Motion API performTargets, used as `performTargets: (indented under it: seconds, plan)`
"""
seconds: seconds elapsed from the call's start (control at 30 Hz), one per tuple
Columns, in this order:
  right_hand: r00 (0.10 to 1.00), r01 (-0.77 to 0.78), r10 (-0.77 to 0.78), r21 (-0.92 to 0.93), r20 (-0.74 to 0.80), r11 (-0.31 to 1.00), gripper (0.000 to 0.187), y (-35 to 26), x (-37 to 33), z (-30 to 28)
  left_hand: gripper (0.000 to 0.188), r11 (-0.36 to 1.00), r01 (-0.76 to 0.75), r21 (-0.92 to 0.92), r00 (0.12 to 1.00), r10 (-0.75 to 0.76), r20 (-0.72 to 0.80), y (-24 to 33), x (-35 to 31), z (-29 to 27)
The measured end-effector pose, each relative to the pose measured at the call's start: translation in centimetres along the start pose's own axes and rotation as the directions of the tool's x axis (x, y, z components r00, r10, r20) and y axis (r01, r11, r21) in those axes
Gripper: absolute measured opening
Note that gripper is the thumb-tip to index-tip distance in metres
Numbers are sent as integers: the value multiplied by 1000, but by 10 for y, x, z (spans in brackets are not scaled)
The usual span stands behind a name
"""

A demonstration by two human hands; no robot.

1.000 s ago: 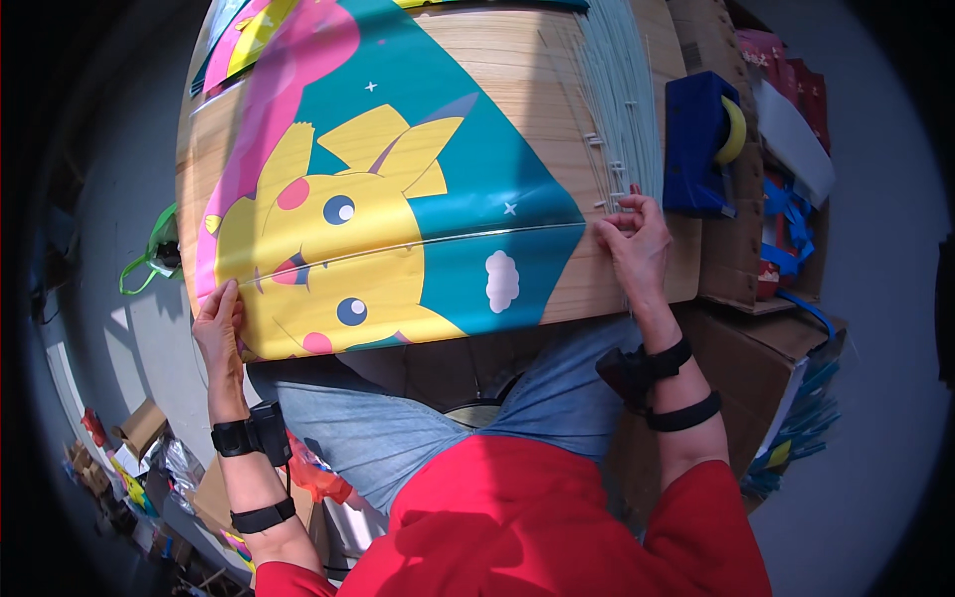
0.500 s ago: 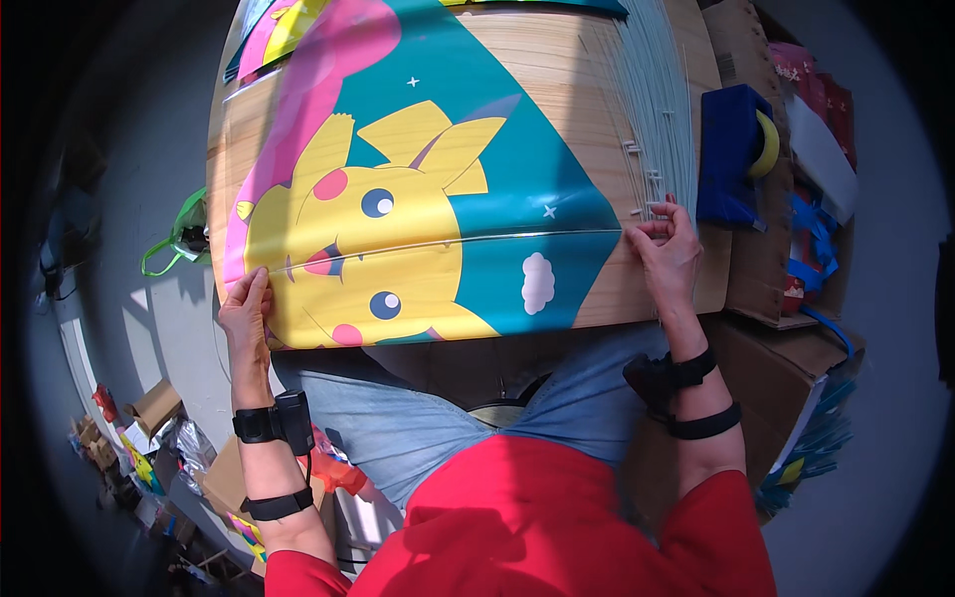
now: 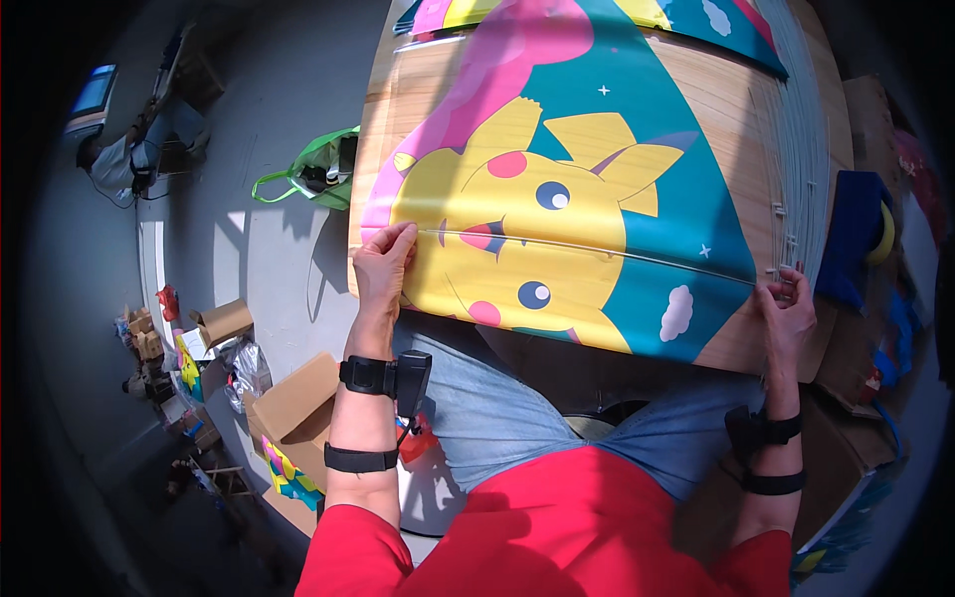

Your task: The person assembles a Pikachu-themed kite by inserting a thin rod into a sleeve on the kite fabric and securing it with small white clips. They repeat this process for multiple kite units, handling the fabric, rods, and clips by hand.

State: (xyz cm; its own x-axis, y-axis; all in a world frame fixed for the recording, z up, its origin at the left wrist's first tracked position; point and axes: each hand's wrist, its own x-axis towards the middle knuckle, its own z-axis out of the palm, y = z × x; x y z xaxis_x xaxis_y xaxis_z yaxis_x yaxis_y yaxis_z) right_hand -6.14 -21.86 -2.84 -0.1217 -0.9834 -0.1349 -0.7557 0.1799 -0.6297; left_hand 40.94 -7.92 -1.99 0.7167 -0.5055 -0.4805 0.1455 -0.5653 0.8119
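Bright sunlight — dark fisheye rim

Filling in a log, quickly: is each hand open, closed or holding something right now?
Left hand: closed, pinching the left end of a thin pale rod lying across the cartoon-printed sheet.
Right hand: closed, pinching the rod's right end.

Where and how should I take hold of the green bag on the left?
I'd hook the handle loop of the green bag from above, on its left side. The loop sticks out leftward, away from the table, while the table's edge crowds the bag's right side. The left hand is nearer.
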Motion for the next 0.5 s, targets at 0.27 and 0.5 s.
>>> performTargets:
  seconds: [0.27,0.5]
  plan:
    - [999,-20,20,-12,-32,1000,27,5,3,5,24,999,-26,24,1000,27,-13,2,0,3]
    - [998,-47,48,14,-43,999,29,1,1,5,30,984,-64,168,996,73,-48,-2,2,5]
